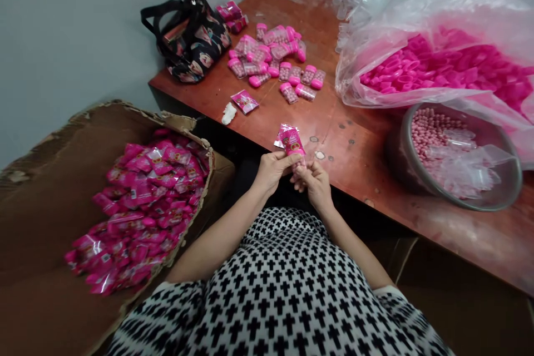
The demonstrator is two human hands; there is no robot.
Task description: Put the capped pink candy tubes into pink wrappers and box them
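Note:
Both my hands meet at the table's front edge around a pink printed wrapper (pixel 292 139). My left hand (pixel 273 169) pinches its lower end between thumb and fingers. My right hand (pixel 316 182) is closed at the bottom of it, on what looks like a bottle of pink candy balls partly hidden by the fingers. Another wrapper with a silvery edge (pixel 280 139) lies just behind. Farther back is a heap of clear bottles (pixel 283 50) with pink caps, filled with pink balls. A flat pink packet (pixel 245 102) rests beside a crumpled white scrap (pixel 228 113).
At my left, a cardboard box (pixel 41 217) holds many pink wrapped packets (pixel 146 194). A flowered black bag (pixel 196 44) stands at the table's (pixel 359 161) left corner. On the right are a grey bucket (pixel 403 150) of pink balls and a plastic bag of pink caps (pixel 442 64).

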